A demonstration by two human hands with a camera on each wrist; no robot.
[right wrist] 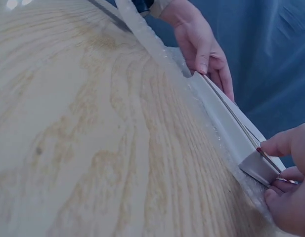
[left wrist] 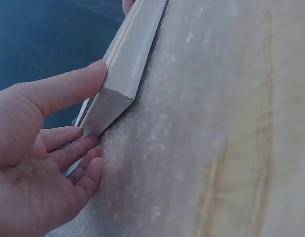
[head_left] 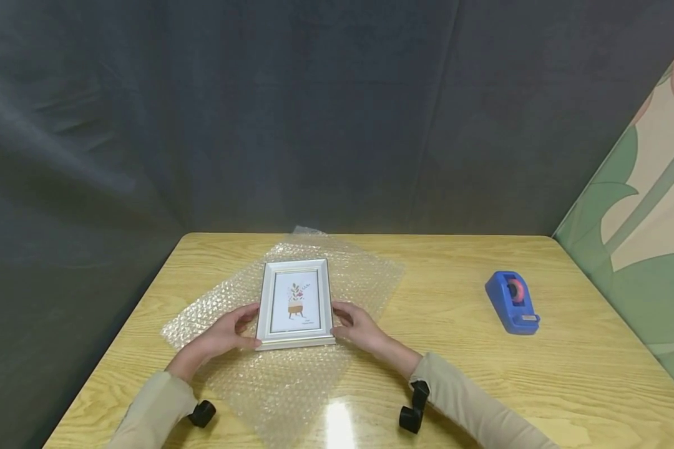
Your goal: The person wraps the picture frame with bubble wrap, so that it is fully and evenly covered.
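A white picture frame [head_left: 266, 304] with a plant-pot drawing inside lies face up on a sheet of bubble wrap [head_left: 292, 374]. My left hand [head_left: 224, 333] holds its left side near the lower corner. In the left wrist view the thumb presses on the frame's face, while curled fingers [left wrist: 80, 148] touch the side and lower edge. Opposite it, my right hand [head_left: 364, 327] grips the lower right side, thumb on top and fingers beneath the edge in the right wrist view. The frame's underside is hidden.
A blue tape dispenser [head_left: 508, 305] with a pinkish-red roll core stands on the right part of the wooden table [head_left: 444, 280]. The bubble wrap lies turned at an angle across the table's left half. A dark curtain [head_left: 337, 125] hangs behind, and a patterned wall [head_left: 651, 218] borders the right.
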